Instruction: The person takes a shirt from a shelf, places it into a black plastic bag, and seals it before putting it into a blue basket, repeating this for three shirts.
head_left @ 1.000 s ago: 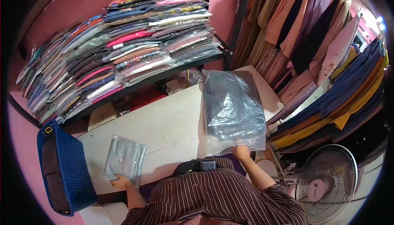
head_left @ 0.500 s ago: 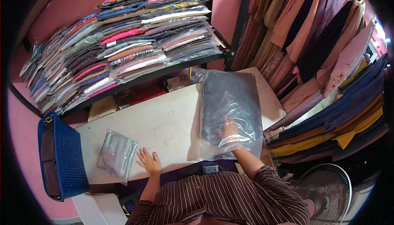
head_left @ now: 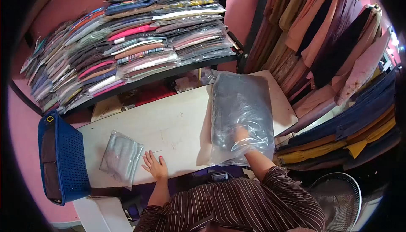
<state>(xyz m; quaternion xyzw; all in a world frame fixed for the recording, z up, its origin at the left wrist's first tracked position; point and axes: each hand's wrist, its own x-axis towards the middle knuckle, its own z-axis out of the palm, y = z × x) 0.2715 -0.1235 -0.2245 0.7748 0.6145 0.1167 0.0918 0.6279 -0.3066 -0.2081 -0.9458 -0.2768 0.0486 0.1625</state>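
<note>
A dark folded garment (head_left: 237, 92) lies inside a large clear plastic bag (head_left: 228, 158) on the right part of the table. My right hand (head_left: 242, 135) reaches in through the near end of this bag. Its fingers are hidden by the dark cloth and the shiny plastic. Flat on the tabletop, with fingers spread, rests my left hand (head_left: 156, 167), holding nothing. Just left of it is a smaller clear packet (head_left: 122, 159) with a folded light grey cloth inside.
The white table (head_left: 169, 126) stands under a black shelf stacked with bagged garments (head_left: 139, 41). At the left end is a blue basket (head_left: 74, 164). Hanging clothes (head_left: 321, 41) line the right side. A fan (head_left: 338, 202) stands at the lower right.
My right hand's fingers, visible through the plastic before, have slipped out of sight at the dark garment. My left hand still lies on the table. The camera view has shifted slightly.
</note>
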